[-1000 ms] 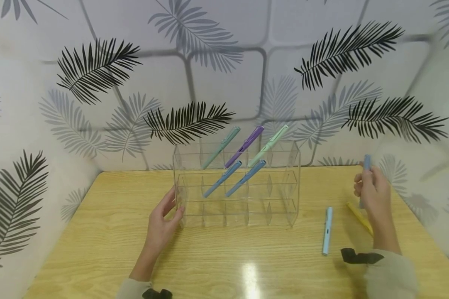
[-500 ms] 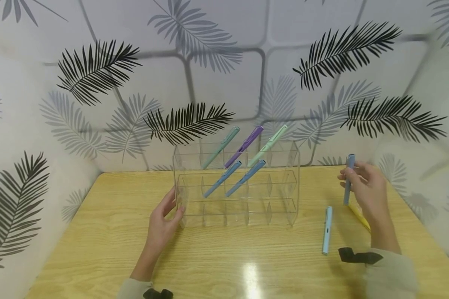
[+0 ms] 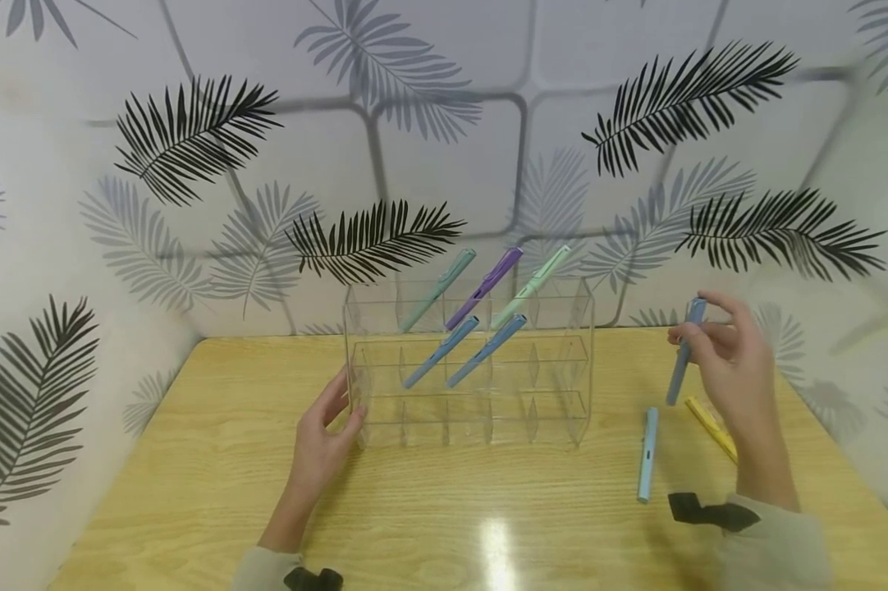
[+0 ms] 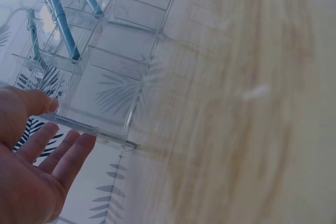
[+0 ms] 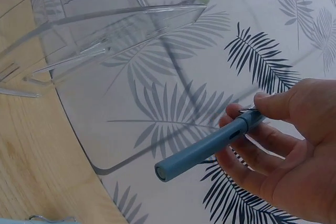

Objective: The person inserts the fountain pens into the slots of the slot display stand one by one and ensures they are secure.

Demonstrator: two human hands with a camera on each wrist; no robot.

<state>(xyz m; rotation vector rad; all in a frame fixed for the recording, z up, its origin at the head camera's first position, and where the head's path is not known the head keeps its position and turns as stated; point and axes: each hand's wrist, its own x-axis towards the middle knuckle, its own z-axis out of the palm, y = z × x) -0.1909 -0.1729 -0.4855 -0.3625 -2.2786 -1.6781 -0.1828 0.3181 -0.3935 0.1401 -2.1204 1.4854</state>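
Note:
A clear acrylic pen rack (image 3: 466, 423) with tiered compartments stands on the table. My left hand (image 3: 324, 443) holds its left side panel, thumb on one face and fingers on the other, as the left wrist view shows. On the right, my right hand (image 3: 739, 361) pinches a blue pen (image 5: 205, 150), held tilted above the tabletop and apart from the rack. Leaning in the back tier are a teal pen (image 3: 438, 290), a purple pen (image 3: 484, 289) and a pale green pen (image 3: 530, 287). Two blue pens (image 3: 441, 353) lean in the middle tier.
A light blue pen (image 3: 647, 455) lies on the wooden table (image 3: 215, 492) right of the rack. Beside it, a yellow pen (image 3: 712, 428) lies partly behind my right forearm. A leaf-patterned backdrop (image 3: 444, 172) rises behind the table.
My right hand has turned and shifted slightly left with the blue pen, which has gone from nearly upright to tilted. The left hand and the rack have stayed put.

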